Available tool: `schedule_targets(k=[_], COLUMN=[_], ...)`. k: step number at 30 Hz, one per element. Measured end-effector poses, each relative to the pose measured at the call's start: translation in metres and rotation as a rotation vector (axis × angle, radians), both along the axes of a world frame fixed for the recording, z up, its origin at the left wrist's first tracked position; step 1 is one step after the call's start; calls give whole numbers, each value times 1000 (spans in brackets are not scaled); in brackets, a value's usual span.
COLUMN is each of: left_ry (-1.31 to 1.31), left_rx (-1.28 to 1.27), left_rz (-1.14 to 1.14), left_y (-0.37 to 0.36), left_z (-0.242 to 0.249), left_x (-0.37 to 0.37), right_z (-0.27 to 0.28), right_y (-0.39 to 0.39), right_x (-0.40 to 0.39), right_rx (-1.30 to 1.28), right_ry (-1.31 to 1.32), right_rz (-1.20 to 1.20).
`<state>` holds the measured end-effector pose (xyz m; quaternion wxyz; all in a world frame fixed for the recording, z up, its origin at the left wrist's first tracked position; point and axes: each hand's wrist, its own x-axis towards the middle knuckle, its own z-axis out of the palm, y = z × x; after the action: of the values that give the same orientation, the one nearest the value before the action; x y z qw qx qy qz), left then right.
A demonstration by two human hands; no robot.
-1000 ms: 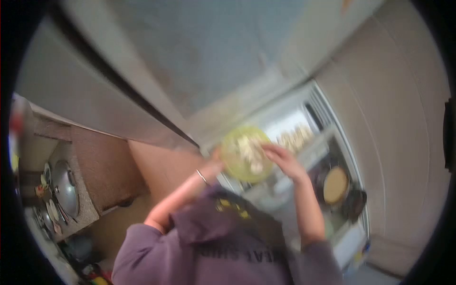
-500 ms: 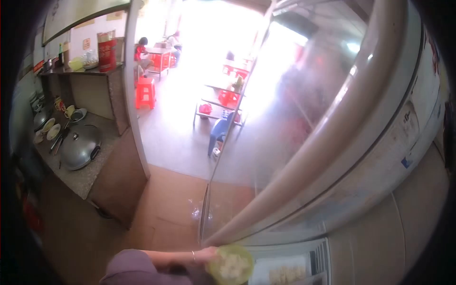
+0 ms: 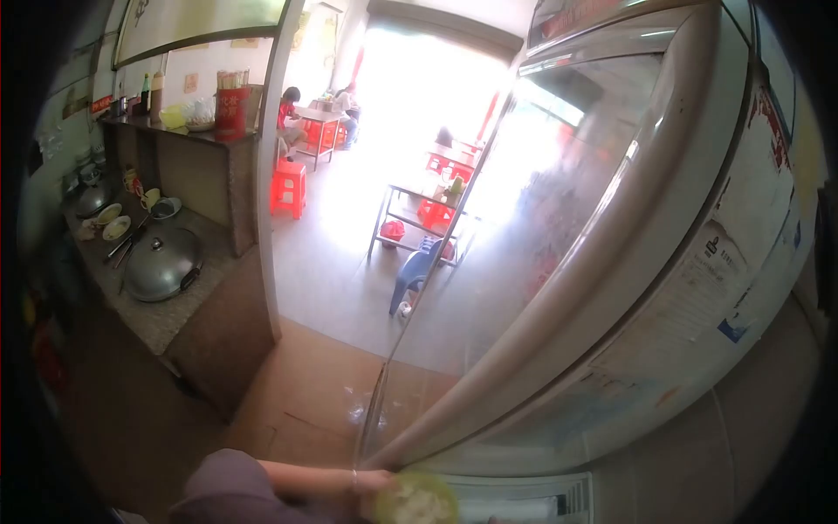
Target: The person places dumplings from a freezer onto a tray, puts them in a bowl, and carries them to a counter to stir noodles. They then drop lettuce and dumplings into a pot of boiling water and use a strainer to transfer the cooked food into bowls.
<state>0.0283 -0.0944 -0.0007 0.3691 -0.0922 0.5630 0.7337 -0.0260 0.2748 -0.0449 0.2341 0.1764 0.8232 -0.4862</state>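
plainly, left hand (image 3: 374, 481) grips side of green bowl (image 3: 446, 494), near white compartment (image 3: 524, 480); right hand out of view, state unclear. level bowl and firm grip likely guard pale pieces (image 3: 422, 509) from spilling.

The bowl (image 3: 387, 496) is yellow-green, and the pieces (image 3: 419, 506) in it look cream, though blur softens their tone. The sleeve (image 3: 229, 489) is dull purple. The lid (image 3: 163, 262) is silver-grey, the tabletop (image 3: 166, 325) speckled grey-brown. The stool (image 3: 288, 189) is red, the chair (image 3: 412, 278) blue. The floor (image 3: 301, 402) is orange-tan nearby, pale grey beyond. The canister (image 3: 231, 113) is red with paler characters.
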Motion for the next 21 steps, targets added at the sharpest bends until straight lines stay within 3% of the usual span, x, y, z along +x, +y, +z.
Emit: schedule_targets(k=[1,9,10,11,12,13,17,19,21], left_ry=[29,33,2,-31,-17,-23,-47,-26,-103], left_rx=[-12,47,118,191,151,149,91,116,247], left_rz=[1,149,168,184,177,183,309,393,558], left_y=[0,-5,-7,-9,-12,-15,-40,-61,-84], left_z=[1,20,37,46,12,16,57,71,81], left_x=[3,52,65,75,80,86,127,149,174], right_z=[4,-67,-60,-45,-29,-20,8,46,34], right_y=[-9,-30,-32,-38,-44,-51,-70,-99,-111], right_x=[-12,-119,-110,-105,-101,-98,-69,-22,12], right_rx=[-120,-159,-183,-185,-99,-14,-117,-197,-233], right_ry=[18,223,475,471,321,169,107,329,282], right_rz=[-7,55,208,213,112,12,-132,78,260])
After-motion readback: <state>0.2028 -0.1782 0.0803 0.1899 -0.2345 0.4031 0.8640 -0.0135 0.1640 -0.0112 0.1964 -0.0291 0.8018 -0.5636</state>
